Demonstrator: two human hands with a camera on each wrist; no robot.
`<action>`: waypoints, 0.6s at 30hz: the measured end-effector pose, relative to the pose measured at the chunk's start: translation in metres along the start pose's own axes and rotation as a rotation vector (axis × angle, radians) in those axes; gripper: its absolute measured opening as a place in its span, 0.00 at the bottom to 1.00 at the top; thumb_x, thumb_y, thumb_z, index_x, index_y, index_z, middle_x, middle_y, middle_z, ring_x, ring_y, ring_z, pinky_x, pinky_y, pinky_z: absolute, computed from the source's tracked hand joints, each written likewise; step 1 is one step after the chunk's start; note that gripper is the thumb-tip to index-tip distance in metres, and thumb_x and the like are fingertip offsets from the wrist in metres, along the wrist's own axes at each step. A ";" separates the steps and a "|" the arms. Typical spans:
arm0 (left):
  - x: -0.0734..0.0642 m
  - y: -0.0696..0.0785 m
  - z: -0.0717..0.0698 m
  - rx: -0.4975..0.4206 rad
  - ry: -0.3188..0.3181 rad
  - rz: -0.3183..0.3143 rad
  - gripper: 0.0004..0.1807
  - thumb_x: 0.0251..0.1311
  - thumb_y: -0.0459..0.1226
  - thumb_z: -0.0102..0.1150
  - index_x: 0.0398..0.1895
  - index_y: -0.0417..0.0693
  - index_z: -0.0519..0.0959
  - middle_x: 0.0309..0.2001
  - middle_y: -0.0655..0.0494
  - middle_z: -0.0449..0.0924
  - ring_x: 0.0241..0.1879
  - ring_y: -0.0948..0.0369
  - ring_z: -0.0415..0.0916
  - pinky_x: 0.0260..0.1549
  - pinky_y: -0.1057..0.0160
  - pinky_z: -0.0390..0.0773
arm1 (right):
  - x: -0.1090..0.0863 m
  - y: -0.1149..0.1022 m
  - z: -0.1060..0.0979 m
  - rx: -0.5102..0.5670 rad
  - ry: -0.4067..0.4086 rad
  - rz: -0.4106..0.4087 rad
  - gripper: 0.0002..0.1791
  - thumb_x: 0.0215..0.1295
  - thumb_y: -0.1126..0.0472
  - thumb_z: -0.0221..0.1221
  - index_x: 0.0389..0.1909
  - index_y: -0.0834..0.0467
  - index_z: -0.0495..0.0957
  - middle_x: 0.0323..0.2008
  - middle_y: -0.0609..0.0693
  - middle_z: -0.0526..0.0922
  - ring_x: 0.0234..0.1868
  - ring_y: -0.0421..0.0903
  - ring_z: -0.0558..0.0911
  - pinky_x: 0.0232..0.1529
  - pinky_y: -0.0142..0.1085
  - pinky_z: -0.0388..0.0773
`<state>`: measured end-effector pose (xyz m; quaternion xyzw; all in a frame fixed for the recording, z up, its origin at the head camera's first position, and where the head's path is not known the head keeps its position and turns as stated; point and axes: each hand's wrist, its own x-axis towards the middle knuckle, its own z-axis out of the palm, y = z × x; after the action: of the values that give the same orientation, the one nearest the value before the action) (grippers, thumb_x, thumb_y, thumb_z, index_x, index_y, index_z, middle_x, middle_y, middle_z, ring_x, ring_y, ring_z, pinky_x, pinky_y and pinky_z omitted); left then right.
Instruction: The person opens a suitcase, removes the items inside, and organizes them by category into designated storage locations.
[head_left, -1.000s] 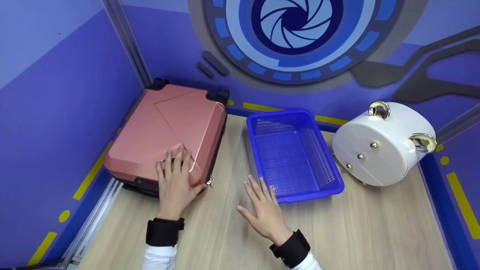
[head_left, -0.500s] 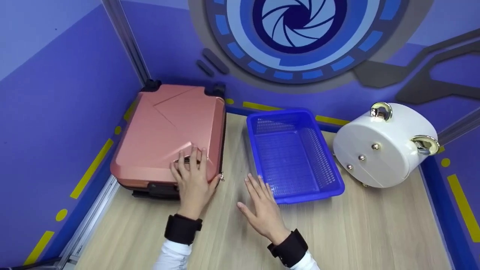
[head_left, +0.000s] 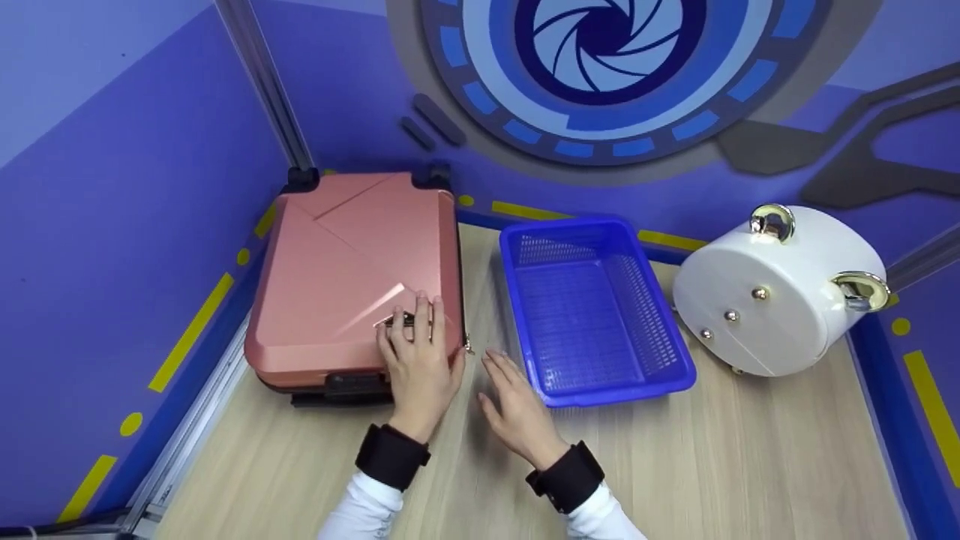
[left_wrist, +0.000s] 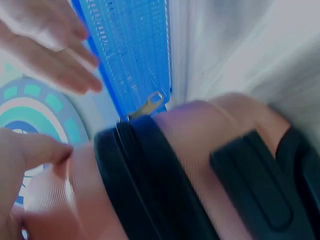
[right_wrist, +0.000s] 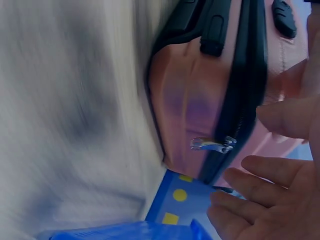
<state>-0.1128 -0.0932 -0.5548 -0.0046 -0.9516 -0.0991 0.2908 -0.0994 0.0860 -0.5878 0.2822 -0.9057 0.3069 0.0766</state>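
Nearest: right hand (head_left: 521,412) over the worktop (head_left: 720,472), between pink suitcase (head_left: 352,255) and blue basket (head_left: 622,393), its fingers straight and close together, pinching nothing; just left, the left hand (head_left: 420,375) rests on the suitcase's near right corner, fingers slightly spread. Suitcase lies flat at left, lid down, zip pull (right_wrist: 207,145) free of both hands; my judgement, positioning nearly done, left hand not yet lifted off. Farther right, beyond the basket, a white drum-shaped thing (head_left: 750,315).
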 end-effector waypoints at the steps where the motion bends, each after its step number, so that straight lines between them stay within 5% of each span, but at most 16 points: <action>1: 0.001 -0.004 -0.002 0.003 -0.014 0.016 0.54 0.48 0.52 0.80 0.78 0.45 0.66 0.76 0.43 0.66 0.68 0.35 0.63 0.66 0.30 0.59 | 0.002 0.001 0.002 0.009 -0.003 0.003 0.31 0.67 0.64 0.65 0.69 0.72 0.71 0.70 0.66 0.73 0.71 0.64 0.72 0.71 0.54 0.68; 10: 0.014 -0.042 -0.023 -0.077 -0.164 0.119 0.62 0.37 0.63 0.82 0.78 0.54 0.67 0.76 0.48 0.64 0.67 0.41 0.63 0.65 0.35 0.61 | 0.019 0.011 0.020 0.091 0.011 0.047 0.30 0.68 0.69 0.61 0.69 0.73 0.69 0.66 0.69 0.75 0.67 0.64 0.76 0.69 0.54 0.71; 18: 0.018 -0.047 -0.026 -0.020 -0.212 0.112 0.67 0.34 0.69 0.79 0.80 0.52 0.64 0.80 0.43 0.58 0.77 0.32 0.51 0.72 0.32 0.54 | 0.034 0.014 0.035 0.228 0.059 0.113 0.24 0.69 0.73 0.58 0.66 0.70 0.72 0.61 0.65 0.80 0.62 0.60 0.80 0.64 0.51 0.76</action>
<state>-0.1163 -0.1453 -0.5327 -0.0713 -0.9743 -0.0909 0.1936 -0.1339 0.0583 -0.6121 0.2287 -0.8767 0.4199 0.0534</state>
